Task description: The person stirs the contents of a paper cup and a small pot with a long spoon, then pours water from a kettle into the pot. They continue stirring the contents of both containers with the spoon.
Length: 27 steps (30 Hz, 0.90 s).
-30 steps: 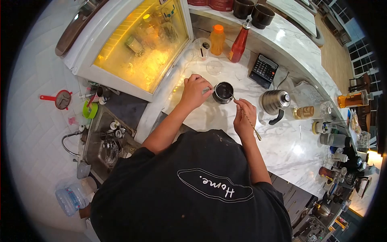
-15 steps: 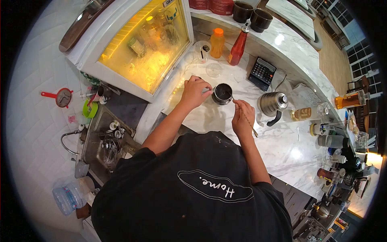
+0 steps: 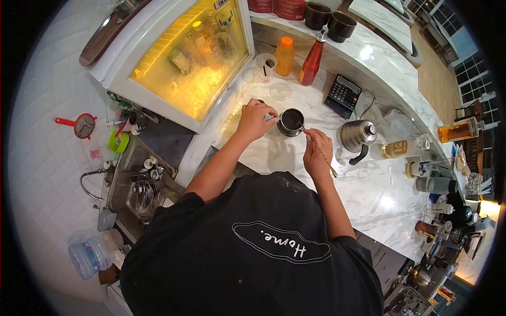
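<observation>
A small metal cup (image 3: 291, 131) of dark liquid stands on the marble counter. My right hand (image 3: 318, 150) grips a long thin spoon (image 3: 328, 163), whose far end dips into the cup. At the cup's left side, my left hand (image 3: 255, 120) has its fingers pinched at what looks like the cup's handle, partly hidden by the fingers. Beyond the cup lies a clear round lid (image 3: 280, 91). To the right of my right hand is a steel gooseneck kettle (image 3: 354, 134).
Behind the cup are an orange bottle (image 3: 284, 57), a red bottle (image 3: 312, 60) and a calculator (image 3: 342, 96). A lit display case (image 3: 117, 79) stands at the left, above a sink (image 3: 122, 181). Several jars and bottles line the right side.
The spoon and the fingers of my right hand have shifted very slightly. My left hand stays at the side of the cup.
</observation>
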Tool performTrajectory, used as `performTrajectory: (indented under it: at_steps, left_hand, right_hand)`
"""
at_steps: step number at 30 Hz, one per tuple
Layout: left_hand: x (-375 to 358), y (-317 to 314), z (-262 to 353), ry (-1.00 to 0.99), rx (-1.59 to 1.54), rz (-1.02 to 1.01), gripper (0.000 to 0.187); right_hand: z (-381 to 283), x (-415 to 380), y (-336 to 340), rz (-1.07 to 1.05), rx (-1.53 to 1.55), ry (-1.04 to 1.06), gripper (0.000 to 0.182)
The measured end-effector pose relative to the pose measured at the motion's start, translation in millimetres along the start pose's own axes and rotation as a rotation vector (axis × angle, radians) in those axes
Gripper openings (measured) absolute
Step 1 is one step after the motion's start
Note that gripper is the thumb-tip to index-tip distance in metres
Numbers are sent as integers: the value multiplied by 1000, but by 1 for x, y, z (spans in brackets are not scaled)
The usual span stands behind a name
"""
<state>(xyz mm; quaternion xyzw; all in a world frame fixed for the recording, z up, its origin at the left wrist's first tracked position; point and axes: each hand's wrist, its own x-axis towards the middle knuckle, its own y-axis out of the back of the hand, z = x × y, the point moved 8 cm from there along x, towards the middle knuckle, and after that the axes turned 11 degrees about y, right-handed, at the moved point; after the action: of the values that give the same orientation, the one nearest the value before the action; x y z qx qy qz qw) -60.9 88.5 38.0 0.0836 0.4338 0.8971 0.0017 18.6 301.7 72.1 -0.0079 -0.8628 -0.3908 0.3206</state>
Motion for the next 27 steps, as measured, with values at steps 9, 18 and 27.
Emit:
performTrajectory:
  at_steps: [9, 18, 27]
  left_hand:
    - [-2, 2, 2, 107, -32, -52, 17]
    - [-1, 4, 3, 113, -48, -56, 18]
    - [2, 0, 0, 67, -51, -71, 19]
  right_hand:
    - [-5, -3, 7, -6, 37, 16, 15]
    - [7, -6, 5, 18, 28, -32, 18]
    - [-6, -5, 0, -12, 77, 15, 21]
